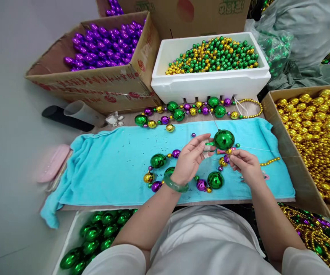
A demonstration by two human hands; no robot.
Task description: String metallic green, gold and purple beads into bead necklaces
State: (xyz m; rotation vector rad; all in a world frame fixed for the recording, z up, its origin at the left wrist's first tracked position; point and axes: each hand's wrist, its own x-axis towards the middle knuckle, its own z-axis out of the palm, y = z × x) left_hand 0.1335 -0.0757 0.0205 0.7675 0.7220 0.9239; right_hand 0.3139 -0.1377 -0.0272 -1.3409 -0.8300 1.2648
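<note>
My left hand (190, 159), with a green bangle (176, 185) at its wrist, reaches beside a large shiny green bead (224, 139). Its fingers are apart and slightly curled, with white wrapping on some; whether they touch the bead is unclear. A thin cord (214, 119) rises from that bead. Just below it, my right hand (245, 165) pinches the bead string by a small gold bead (228, 151). The strung beads in green, purple and gold (201, 185) curve across the blue towel (110, 164), partly hidden behind my left hand and wrist.
A finished-looking bead strand (178, 114) lies behind the towel. Around it stand a carton of purple beads (90, 89), a white foam box (211, 82) of small beads and a carton of gold beads (293, 152). Green beads (92, 233) fill a container below left. A pink case (54, 162) lies left.
</note>
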